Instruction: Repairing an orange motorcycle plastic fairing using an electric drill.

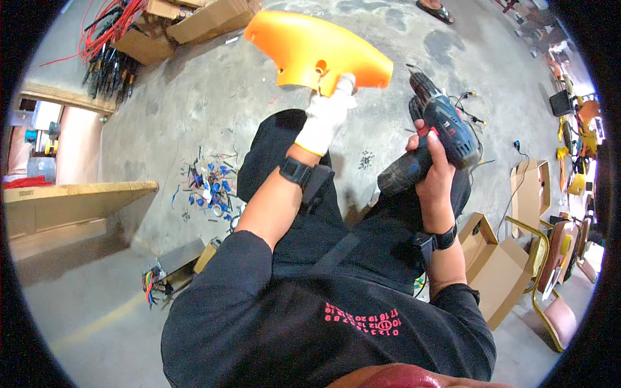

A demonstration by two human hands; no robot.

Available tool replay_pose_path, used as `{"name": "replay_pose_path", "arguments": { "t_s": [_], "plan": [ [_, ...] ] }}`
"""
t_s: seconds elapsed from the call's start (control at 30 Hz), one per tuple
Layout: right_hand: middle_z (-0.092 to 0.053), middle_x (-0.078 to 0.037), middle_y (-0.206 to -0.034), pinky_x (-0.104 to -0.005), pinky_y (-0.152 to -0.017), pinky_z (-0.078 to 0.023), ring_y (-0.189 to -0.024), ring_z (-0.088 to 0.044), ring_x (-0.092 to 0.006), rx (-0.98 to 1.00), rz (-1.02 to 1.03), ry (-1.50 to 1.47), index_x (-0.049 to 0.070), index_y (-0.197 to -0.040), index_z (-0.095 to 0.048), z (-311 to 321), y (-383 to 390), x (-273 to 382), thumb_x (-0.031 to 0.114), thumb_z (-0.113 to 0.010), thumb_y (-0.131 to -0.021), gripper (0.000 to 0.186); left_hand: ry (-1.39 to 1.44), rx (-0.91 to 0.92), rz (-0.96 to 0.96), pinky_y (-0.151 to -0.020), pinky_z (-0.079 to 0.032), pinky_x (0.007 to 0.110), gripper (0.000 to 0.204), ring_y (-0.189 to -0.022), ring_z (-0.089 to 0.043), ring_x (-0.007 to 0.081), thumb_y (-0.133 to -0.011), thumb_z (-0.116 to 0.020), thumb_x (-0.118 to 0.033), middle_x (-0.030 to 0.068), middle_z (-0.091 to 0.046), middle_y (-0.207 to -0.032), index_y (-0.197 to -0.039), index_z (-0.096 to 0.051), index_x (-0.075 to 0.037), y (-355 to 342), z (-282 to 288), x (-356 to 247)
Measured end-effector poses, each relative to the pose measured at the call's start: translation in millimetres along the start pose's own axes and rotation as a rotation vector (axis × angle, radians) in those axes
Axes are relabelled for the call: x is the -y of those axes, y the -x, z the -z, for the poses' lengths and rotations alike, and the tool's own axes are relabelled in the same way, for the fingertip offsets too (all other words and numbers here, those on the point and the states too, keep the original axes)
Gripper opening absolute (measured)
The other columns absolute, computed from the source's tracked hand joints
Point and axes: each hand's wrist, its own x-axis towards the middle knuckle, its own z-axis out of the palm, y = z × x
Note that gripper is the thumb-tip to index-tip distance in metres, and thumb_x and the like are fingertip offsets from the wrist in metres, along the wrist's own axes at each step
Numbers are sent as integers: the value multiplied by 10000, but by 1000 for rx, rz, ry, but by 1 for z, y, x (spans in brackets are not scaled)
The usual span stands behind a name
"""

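In front of me, my left hand (pixel 326 116), in a white glove, grips the lower edge of a curved orange plastic guard (pixel 317 48). The guard has a few holes near that edge and is held out above the floor. My right hand (pixel 435 171) is bare and wrapped round the handle of a cordless drill (pixel 446 119), dark blue and black. Its bit points away from me, beside the guard's right end and apart from it. The glove's fingertips are partly hidden behind the guard.
Blue and black small parts (pixel 210 187) lie scattered on the concrete floor at left, near a metal box with coloured wires (pixel 165 275). Open cardboard boxes (pixel 491 271) and a chair (pixel 559 317) stand at right. A wooden table (pixel 77 191) juts in at left. Far off, a sandalled foot (pixel 436 10) shows.
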Motion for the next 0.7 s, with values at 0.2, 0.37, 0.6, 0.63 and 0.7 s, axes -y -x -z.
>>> {"name": "replay_pose_path", "arguments": {
  "t_s": [0.2,0.37,0.6,0.63,0.7],
  "plan": [
    [-661,-83,-992,-314,-687,-535,-788,-665,-199,-313,-93,-128,36,-1178,-559,32,-24,0,268,-680,-940,354,-211,151,-467,-866,-510,396,340,-952,-650,256,-1005,-561,-336,101,-684,-1040,-1089,-662,-22,26,1,-3],
    [-635,-78,-972,-332,-774,-544,-840,-620,-196,-294,-123,-183,13,-1108,-571,43,-30,-2,180,-698,-917,284,-50,282,-454,-814,-508,346,428,-886,-636,202,-1022,-500,-418,76,-688,-977,-1067,-663,-24,42,-22,-2],
    [-598,-165,-1066,-411,-839,-547,-855,-612,-262,-252,-235,-482,-76,-1213,-465,52,-33,4,55,-631,-864,407,113,336,-275,-834,-516,335,428,-915,-650,176,-1021,-511,-411,56,-689,-991,-1110,-656,-18,43,-43,5],
    [-597,-170,-1068,-411,-844,-547,-854,-611,-267,-260,-224,-489,-78,-1214,-464,51,-33,5,57,-630,-865,410,107,341,-280,-834,-516,335,428,-915,-650,176,-1021,-511,-411,56,-689,-991,-1110,-656,-18,45,-48,10],
    [-596,-172,-1071,-412,-844,-548,-859,-611,-269,-273,-235,-513,-78,-1212,-463,52,-34,4,54,-631,-862,410,174,316,-208,-867,-520,349,412,-952,-653,179,-1018,-527,-386,61,-685,-1040,-1158,-637,-14,56,-55,13]
  ]
}}
